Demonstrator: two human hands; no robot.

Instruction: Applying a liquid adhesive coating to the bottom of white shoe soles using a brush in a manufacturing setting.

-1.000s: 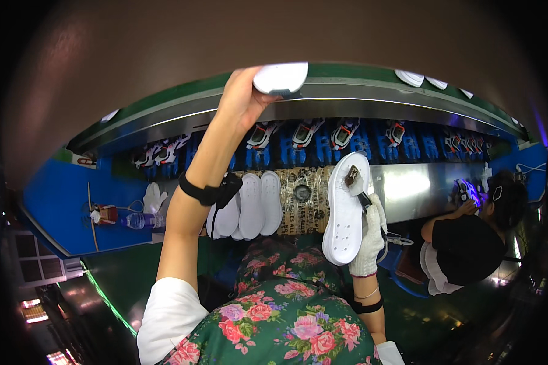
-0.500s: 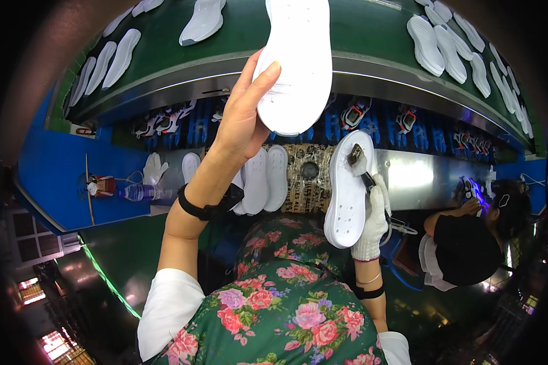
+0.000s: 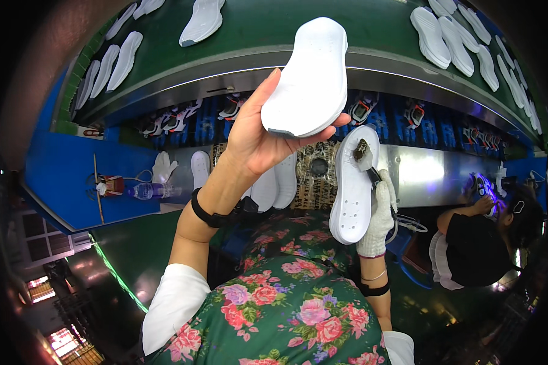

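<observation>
A white shoe sole (image 3: 307,79) is raised in my bare left hand (image 3: 262,121), its thumb along the edge and its fingers beneath. My right hand (image 3: 379,214), in a white knitted glove, is closed round the dark handle of a brush (image 3: 365,155). The brush's dark bristles rest over the upper part of a second white sole (image 3: 352,204), which has a group of small holes in its lower part. That sole lies along the gloved fingers; whether they grip it too I cannot tell. More white soles (image 3: 284,185) stand on the bench behind my left forearm.
A green conveyor (image 3: 371,30) with several white soles crosses the far side above a metal edge. Below it sits a row of shoe uppers (image 3: 362,109). A bottle (image 3: 143,191) and a glove (image 3: 162,167) lie at left. Another person (image 3: 469,246) works at right.
My left hand has lowered the raised sole nearer to me and tilted it, with its fingers now showing beneath. The right hand still holds the brush over the second sole.
</observation>
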